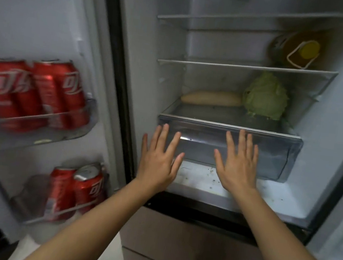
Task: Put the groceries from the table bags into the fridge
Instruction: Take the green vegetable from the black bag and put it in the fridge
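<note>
Two bare forearms reach in from 6 o'clock toward an open fridge [135, 66], both palms turned down with fingers spread wide and gripping nothing. At 9 o'clock of centre, the left hand [158, 158] hovers at the left end of the clear crisper drawer [274, 154]; the right hand [238, 165] is flat against the drawer's front panel near its middle, though whether skin actually touches plastic cannot be told. Speckled debris dots the white floor [276, 195] under the drawer at 5 o'clock.

Groceries already sit inside: on the shelf just above the drawer, a pale green cabbage [266, 98] rests at 2 o'clock, with a long pale vegetable [211, 97] lying on its side just beside it, toward 12 o'clock. One shelf higher, at 1 o'clock, lies a yellow-capped oil jug [297, 50].

On the swung-open door at 9 o'clock, red cola cans [48, 92] fill the upper bin [37, 134]; more red cans [76, 191] stand in the lower bin [29, 203] at 8 o'clock, blurred.
</note>
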Available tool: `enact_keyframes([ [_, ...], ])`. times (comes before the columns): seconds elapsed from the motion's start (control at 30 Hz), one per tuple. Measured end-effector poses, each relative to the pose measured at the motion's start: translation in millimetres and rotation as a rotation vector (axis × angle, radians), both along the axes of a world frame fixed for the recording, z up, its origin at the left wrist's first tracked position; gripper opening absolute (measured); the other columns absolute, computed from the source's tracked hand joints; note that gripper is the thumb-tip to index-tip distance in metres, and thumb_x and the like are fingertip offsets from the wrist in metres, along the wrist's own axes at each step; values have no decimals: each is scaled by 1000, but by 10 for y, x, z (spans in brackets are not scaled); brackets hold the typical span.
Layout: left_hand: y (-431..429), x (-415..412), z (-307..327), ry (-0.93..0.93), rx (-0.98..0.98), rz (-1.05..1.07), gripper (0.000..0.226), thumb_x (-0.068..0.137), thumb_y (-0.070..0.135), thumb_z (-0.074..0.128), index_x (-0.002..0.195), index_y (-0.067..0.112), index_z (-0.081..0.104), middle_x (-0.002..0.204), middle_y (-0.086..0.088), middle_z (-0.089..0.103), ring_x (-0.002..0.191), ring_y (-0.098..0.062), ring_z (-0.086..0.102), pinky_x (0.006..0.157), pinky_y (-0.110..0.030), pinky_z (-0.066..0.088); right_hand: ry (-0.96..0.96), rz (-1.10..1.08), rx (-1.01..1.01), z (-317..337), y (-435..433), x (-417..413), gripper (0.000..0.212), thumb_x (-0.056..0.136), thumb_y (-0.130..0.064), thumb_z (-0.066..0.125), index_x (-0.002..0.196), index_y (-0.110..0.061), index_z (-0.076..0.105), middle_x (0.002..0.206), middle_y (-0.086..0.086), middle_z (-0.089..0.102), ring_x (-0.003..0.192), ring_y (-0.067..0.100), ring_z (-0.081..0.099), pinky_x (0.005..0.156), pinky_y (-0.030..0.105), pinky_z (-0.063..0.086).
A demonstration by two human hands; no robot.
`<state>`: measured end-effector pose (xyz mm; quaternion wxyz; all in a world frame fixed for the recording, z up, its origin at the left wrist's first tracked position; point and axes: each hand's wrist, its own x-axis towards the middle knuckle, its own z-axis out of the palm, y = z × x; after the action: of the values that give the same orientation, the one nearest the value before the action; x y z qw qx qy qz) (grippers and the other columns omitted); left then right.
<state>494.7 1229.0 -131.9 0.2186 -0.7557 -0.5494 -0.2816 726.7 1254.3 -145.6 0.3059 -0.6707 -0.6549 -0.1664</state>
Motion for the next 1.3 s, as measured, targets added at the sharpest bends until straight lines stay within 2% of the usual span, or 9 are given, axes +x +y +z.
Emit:
enact_keyframes([
  [0.17,-997,-576,126,-70,146,-87,56,101,47,38,148,17,44,159,-16,30,148,-33,25,114,-59,26,34,50,67,66,-745,-665,72,101,-52,37,160,-22,8,167,14,-7,154,31,-5,124,51,5],
  [0.3,-1952,-1431,60,-26,208,-60,57,101,48,34,149,17,42,160,-17,26,150,-34,20,116,-59,20,39,120,96,-14,-1419,-1523,79,99,-51,42,160,-23,-1,166,14,-13,153,31,-9,124,51,4],
  [0.43,-2884,-2636,-104,16,131,127,60,102,50,29,152,17,35,162,-17,20,151,-34,14,117,-61,17,24,270,134,-146,-2136,-2644,80,96,-51,45,160,-19,8,165,20,-8,153,36,-3,123,54,7],
  [0.57,-3751,-3892,-219,-4,23,395,63,101,50,33,155,17,28,165,-15,11,152,-31,5,117,-62,15,-13,466,100,-205,-2700,-3883,80,96,-49,50,159,-18,11,165,20,-7,153,35,-3,123,54,8],
  [0.73,-4923,-5174,-333,-58,-29,697,66,99,53,25,153,15,30,164,-18,12,151,-35,9,118,-61,13,-24,761,74,-308,-3292,-5454,79,95,-44,54,159,-17,16,165,20,-1,152,39,2,122,56,10],
  [0.87,-5735,-6013,-524,-122,-68,916,67,99,52,24,154,14,28,164,-17,12,152,-34,8,118,-61,9,-70,958,44,-438,-3705,-6622,77,95,-48,50,158,-17,16,164,22,1,151,40,5,120,58,16],
  [0.93,-6085,-6410,-649,-132,-88,1016,67,99,51,25,153,13,30,163,-17,15,151,-34,10,119,-61,10,-88,1037,5,-554,-3905,-7187,79,95,-50,49,158,-20,13,164,20,-1,152,38,3,122,55,11],
  [1.1,-6575,-7458,-911,-123,-164,1214,67,98,53,28,152,13,35,162,-19,20,150,-35,16,118,-62,13,-111,1184,-69,-867,-4133,-8600,81,98,-54,42,159,-27,-3,165,15,-14,153,34,-6,123,52,5],
  [1.3,-6681,-8746,-926,-164,-294,1406,70,99,56,14,155,16,26,164,-16,11,152,-33,5,120,-60,10,-108,1310,-153,-1041,-4087,-10161,76,99,-55,37,159,-24,2,165,17,-11,153,35,-6,123,54,7],
])
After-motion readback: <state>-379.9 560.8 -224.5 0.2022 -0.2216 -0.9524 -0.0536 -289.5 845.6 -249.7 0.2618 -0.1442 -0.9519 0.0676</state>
